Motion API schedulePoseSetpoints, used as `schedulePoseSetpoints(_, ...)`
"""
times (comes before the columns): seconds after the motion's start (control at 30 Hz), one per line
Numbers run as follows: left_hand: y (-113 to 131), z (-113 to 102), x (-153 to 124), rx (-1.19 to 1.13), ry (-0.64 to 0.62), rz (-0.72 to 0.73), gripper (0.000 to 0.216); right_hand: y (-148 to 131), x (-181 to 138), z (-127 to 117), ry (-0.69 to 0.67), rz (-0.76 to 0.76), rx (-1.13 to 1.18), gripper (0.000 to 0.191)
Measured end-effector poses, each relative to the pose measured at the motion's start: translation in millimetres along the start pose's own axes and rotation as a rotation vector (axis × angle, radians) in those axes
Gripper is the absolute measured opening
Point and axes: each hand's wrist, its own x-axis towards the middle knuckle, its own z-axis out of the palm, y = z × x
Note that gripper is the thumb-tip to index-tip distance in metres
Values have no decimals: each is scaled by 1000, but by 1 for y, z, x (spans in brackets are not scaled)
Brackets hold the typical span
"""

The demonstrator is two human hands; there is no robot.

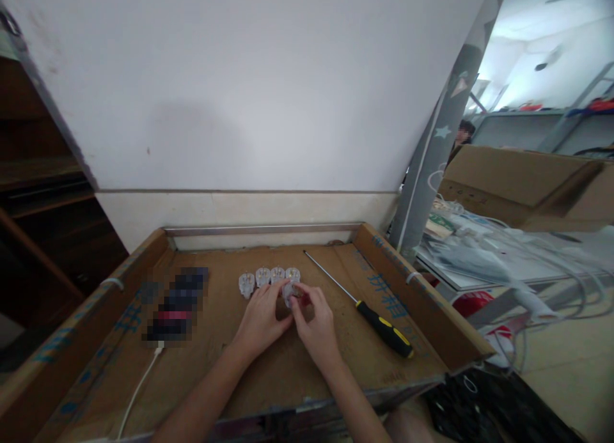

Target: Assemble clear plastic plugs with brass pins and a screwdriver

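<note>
I have both hands meeting over the middle of the tray (422, 302). My left hand (261, 318) curls its fingers around the near side of a clear plug (290, 293). My right hand (314, 325) pinches the same plug from 3 o'clock with thumb and fingertips. Both grips are closed tight on it, and it sits just above the tray floor. A small red bit shows at the right fingertips, but I cannot tell what it is.

At 12 o'clock, just beside the hands, four more plugs stand in a row (268, 278). The rightmost one almost touches the held plug.

At 3 o'clock a screwdriver (384, 328) lies on the floor, clear of my hands, with its shaft pointing to 11 o'clock. At 9 o'clock lies a dark, blurred block (177, 305), and a white cable (139, 385) runs from it toward 7 o'clock.
</note>
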Motion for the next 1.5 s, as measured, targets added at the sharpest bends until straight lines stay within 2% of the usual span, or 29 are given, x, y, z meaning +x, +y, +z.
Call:
schedulePoseSetpoints(0.27, 0, 1, -3, -204, 18, 6, 58, 8, 2, 1, 31, 54, 55, 30)
schedulePoseSetpoints(0.47, -5, 3, 0, -386, 59, -122, 33, 7, 2, 2, -22, 98, 114, 28)
schedulePoseSetpoints(0.73, -3, 2, 0, -422, 35, -124, 31, 8, 3, 2, -43, 156, 168, 28)
schedulePoseSetpoints(0.9, -3, 1, 1, -431, 52, -136, 28, 5, 2, 1, -39, 139, 149, 24)
schedulePoseSetpoints(1.5, 1, -3, 3, -507, -31, -151, 26, 5, 2, -1, -52, 110, 75, 22)
